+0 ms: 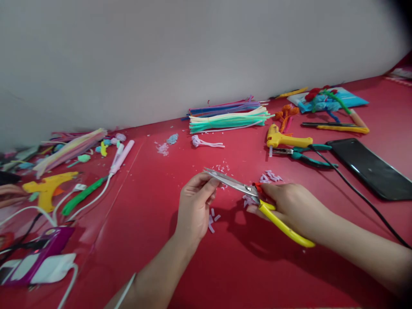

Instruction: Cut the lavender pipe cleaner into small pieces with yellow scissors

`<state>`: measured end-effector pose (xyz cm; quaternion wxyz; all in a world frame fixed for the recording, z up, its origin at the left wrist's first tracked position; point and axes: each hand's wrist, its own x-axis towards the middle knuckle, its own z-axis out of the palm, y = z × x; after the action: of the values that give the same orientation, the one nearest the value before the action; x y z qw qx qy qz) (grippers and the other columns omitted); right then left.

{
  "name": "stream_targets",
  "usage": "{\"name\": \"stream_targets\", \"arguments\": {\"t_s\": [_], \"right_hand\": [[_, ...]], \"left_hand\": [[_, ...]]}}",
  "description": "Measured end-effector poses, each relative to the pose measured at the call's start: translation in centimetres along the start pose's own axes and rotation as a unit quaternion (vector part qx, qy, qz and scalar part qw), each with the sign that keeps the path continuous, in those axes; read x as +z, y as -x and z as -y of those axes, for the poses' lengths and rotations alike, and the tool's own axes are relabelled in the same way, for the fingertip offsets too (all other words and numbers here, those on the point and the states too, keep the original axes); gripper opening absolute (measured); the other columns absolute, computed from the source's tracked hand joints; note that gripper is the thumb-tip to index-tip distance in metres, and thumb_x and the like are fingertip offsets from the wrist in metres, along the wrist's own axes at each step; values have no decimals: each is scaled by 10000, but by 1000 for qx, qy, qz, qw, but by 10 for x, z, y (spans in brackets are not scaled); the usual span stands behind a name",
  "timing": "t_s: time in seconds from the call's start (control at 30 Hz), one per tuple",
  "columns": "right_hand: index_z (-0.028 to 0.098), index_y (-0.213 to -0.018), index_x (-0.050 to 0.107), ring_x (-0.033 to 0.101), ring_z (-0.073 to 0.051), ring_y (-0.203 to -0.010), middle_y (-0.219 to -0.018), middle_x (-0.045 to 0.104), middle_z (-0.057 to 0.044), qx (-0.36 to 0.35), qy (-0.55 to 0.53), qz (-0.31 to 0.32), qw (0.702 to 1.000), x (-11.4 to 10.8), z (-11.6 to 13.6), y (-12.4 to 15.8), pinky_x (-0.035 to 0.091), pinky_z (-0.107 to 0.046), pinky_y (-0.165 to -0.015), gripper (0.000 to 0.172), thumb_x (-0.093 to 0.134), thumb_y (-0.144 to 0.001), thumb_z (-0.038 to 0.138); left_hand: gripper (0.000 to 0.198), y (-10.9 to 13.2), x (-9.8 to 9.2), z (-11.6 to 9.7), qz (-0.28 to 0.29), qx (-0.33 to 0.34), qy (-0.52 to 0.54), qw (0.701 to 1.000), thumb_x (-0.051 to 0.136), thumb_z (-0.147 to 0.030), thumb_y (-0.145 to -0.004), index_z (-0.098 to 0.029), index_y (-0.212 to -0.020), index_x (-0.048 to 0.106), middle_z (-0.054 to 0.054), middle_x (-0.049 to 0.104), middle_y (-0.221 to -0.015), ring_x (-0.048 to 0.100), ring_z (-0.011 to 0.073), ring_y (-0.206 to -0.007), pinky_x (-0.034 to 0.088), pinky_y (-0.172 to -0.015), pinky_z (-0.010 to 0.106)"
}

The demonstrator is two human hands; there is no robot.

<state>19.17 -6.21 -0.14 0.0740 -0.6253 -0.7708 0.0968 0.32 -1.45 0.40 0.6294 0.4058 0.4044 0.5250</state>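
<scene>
A pair of scissors (231, 183) with a yellow handle and a red part is in my right hand (288, 204), its blades pointing left. My left hand (198, 199) is closed in a pinch at the blade tips; whatever lies between its fingers is too small to make out. Small lilac cut pieces (271, 176) lie behind my right hand, and several more (212, 219) rest on the red table (206, 274) by my left hand. Farther back is a pale pink fuzzy piece (206, 141) with thin stems.
Pipe cleaner bundles (228, 120) lie by the wall. At right are a yellow glue gun (286, 138), pliers (305, 156) and a black phone (373, 167). Another glue gun (48, 189), a power strip (48, 253), cables and another person's hand (11, 195) are at left.
</scene>
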Motion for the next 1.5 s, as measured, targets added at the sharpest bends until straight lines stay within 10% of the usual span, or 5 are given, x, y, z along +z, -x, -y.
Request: {"name": "stream_targets", "arguments": {"t_s": [0.43,0.93,1.5], "right_hand": [[200,-671,440,408,-106,-404,-500,477,3,67,43,-74,994,-3,-6,-4,155,-236,-417,390,363,-701,582],[202,-606,384,343,-76,-453,-508,443,33,3,-211,-24,977,-4,8,3,219,-197,-432,162,420,-725,306],[202,-640,408,337,-72,-453,-508,423,44,4,-213,2,977,0,10,7,202,-199,-433,125,436,-707,304]], "left_hand": [[113,-1,2,0,27,-29,-44,998,587,-235,-689,-161,-770,559,2,561,-685,416,46,-492,286,-433,168],[139,13,15,9,264,-15,-296,918,512,-246,-740,-190,-694,631,29,568,-677,516,139,-667,388,-624,229],[174,17,14,8,247,112,-441,855,510,-157,-711,-217,-831,620,29,599,-752,530,157,-681,401,-632,264]]}}
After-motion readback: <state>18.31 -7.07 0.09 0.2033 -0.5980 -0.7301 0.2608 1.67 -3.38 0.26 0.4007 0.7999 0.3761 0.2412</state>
